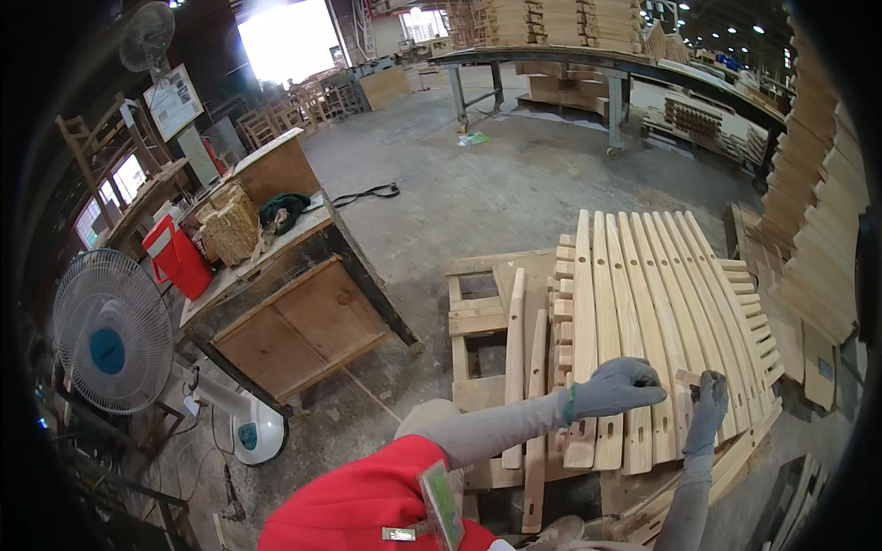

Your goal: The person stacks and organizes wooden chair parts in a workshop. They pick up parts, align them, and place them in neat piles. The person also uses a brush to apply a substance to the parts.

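Note:
Curved wooden slats (634,303) with slots and round holes lie side by side on a stack of more slats laid crosswise. My left hand (620,390), in a grey glove, is over the near part of the slats with its fingers curled together; what is in them, if anything, is hidden. Just right of it, my gloved right hand (707,413) is closed on a small pale block (685,377) above the slats. Two loose slats (514,358) lie along the stack's left side, on a wooden pallet (459,321).
A workbench (303,312) at left bears a red container (175,257) and dark green cloth (285,209). A white fan (110,340) stands beside it. Tall wood stacks (808,202) rise at right. A long table (551,57) with piled wood parts stands far back.

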Available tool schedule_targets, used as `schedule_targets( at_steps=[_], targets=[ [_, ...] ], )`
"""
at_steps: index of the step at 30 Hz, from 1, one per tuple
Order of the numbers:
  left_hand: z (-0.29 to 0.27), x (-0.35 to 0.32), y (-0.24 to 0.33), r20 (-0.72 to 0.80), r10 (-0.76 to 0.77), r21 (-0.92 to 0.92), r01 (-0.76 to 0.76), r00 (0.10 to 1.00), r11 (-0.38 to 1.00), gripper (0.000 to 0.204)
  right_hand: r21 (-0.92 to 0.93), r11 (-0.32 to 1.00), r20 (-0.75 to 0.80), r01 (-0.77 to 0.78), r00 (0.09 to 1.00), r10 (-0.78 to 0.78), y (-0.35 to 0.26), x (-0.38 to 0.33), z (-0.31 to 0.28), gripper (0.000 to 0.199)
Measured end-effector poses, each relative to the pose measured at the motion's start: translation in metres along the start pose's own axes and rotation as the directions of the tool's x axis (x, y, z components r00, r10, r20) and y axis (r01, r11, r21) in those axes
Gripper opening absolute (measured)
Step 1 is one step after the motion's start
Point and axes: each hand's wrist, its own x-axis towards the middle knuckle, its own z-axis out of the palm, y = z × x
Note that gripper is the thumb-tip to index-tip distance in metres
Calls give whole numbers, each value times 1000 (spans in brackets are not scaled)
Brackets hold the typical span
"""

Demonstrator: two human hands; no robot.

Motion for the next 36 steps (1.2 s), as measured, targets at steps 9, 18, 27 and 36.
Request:
schedule_targets(
  at_steps=[9,18,27,36],
  targets=[
    [61,45,-56,-339,64,146,-15,939,989,52,-38,996,-101,81,991,-84,7,3,-3,22],
    [55,50,-77,-26,89,243,-80,996,967,40,-44,999,-51,12,999,-14,10,2,-1,22],
    [54,47,-71,12,153,324,-149,988,934,35,68,998,72,-11,997,7,7,0,-1,18],
    [59,46,-59,99,100,513,-137,990,848,32,76,997,47,-9,999,5,4,0,-3,17]
  ],
)
